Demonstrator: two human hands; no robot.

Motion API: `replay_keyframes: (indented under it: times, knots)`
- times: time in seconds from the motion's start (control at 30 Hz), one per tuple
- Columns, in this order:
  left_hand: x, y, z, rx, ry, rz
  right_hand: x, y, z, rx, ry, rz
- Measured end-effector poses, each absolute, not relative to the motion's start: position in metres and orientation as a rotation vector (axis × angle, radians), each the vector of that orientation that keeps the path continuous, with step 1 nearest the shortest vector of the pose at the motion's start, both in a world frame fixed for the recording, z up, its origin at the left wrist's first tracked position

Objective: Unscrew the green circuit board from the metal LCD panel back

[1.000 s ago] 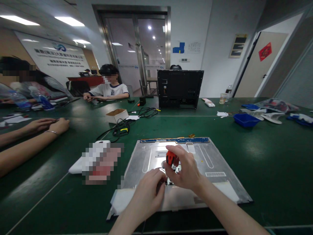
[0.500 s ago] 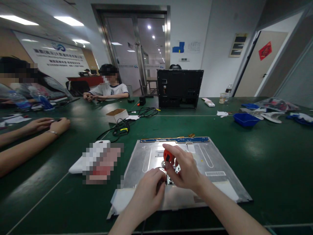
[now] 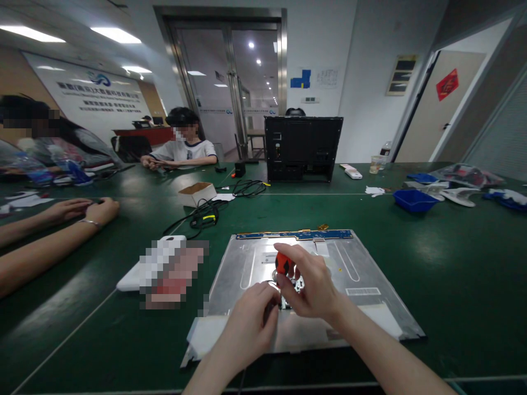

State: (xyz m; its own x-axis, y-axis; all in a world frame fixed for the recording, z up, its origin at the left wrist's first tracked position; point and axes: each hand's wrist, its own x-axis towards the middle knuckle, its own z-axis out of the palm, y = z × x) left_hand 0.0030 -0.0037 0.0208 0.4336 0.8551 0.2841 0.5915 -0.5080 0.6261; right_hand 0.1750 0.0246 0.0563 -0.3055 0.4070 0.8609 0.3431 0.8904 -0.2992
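My right hand (image 3: 310,280): fingers and thumb pinching red-black screwdriver (image 3: 282,263), held over middle of panel (image 3: 362,274). My left hand (image 3: 253,318): curled low beside screwdriver, at small metal parts (image 3: 287,302); can't tell whether fingertips grip anything. Panel flat on green table (image 3: 461,258), blue board (image 3: 325,235) along far edge.

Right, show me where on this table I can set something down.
Bare tabletop lies right of the metal panel, nearer than the blue tray. A mostly bare strip separates the panel from the black unit beyond. Crowded: left of the panel, with black cables, open box and white object.
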Motion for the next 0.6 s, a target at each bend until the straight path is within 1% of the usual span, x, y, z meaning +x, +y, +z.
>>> replay_keyframes:
  times: [0.13,0.43,0.6]
  knots:
    - [0.0033,-0.0038,0.0217,2.269,1.22,0.803,0.1748,0.0243,0.0564,-0.555,-1.902,0.075]
    - [0.003,-0.0029,0.0164,2.289,1.256,0.743,0.1725,0.027,0.0544,-0.61,-1.877,-0.072]
    - [0.0025,-0.003,0.017,2.296,1.233,0.775,0.1741,0.0256,0.0551,-0.602,-1.909,0.007]
